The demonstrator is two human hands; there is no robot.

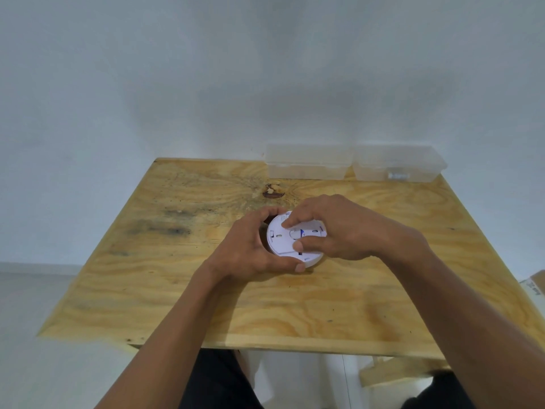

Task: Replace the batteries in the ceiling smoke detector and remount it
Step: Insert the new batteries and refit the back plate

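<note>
Plywood tabletop (pixel 177 290): left hand (pixel 244 252) is cupping round white plastic smoke detector (pixel 283 242) between curled fingers; right hand (pixel 339 228) fingertips are pinching its upturned face

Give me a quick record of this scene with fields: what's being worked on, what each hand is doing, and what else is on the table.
item: white round smoke detector, back side up, on the wooden table
left hand: left hand cups the detector's left edge, steadying it
right hand: right hand on top, thumb and forefinger pressing on the back
other items: two clear plastic containers at the table's far edge; the right one holds something small, too blurred to name
</note>
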